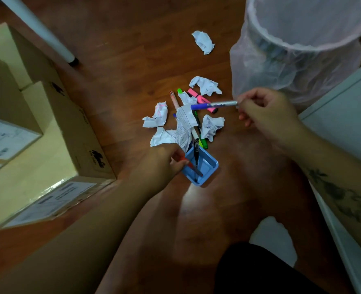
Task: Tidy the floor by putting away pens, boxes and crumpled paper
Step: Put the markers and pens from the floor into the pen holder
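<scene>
Head view: your right hand point(268, 115) pinches the silver end of a blue-capped pen point(213, 105), holding it level above the crumpled paper point(183, 124) and loose pens point(174, 99) on the floor point(122, 60). Your left hand point(164, 160) grips the blue pen holder point(207, 168) by its side wall. A black pen point(196, 151) stands inside the holder.

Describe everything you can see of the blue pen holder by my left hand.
The blue pen holder is a small rectangular cup with rounded corners and an open top, and it looks like smooth plastic. It is at the near edge of the pile of crumpled paper on the wooden floor. Whether it rests on the floor or is lifted cannot be told. The left hand grips its left side. A black pen and a red-capped pen lean inside.
</scene>
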